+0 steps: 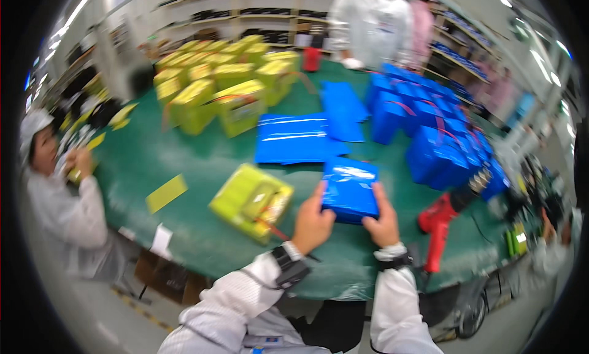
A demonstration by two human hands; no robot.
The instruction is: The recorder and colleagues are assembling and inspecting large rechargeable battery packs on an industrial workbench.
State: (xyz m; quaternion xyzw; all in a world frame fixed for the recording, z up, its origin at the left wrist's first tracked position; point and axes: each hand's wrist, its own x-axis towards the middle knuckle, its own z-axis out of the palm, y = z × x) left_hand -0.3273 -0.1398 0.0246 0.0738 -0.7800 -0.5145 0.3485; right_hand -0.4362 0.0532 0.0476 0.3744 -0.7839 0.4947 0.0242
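White sleeves (236, 292) low in frame; our left hand (313, 225) and right hand (384, 222) grasp blue pack (350, 189) by its sides, centre; we'd best press evenly, keeping it level.

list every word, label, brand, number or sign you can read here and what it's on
None can be read; these marks are too small or blurred:
pale label on the yellow block beside the left hand
small print on the nearest yellow block in the group
small mark on the white coat across the table
white label on the green pack at the far right
The blue pack in both hands shows glare, no readable text.
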